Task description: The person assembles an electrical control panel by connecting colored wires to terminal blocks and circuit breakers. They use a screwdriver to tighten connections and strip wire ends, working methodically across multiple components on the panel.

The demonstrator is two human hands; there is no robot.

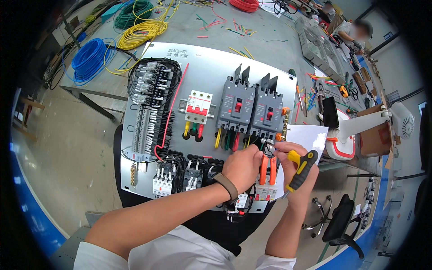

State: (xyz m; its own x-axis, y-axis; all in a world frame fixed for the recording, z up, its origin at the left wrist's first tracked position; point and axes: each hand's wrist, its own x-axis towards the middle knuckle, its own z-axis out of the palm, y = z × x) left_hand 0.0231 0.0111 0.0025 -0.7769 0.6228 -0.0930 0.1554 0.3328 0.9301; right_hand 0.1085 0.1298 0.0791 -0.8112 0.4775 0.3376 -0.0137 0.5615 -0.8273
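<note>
Orange-handled pliers (268, 167) in left hand (243, 165)

An electrical workshop: coils of blue (90, 58), yellow (141, 33) and green wire (134, 12) lie behind the grey metal panel of circuit breakers (211, 85).

Bare panel (211, 76) above the breakers (252, 105) lies open; wire bundles (153, 96) crowd the left, seemingly tight.
</note>
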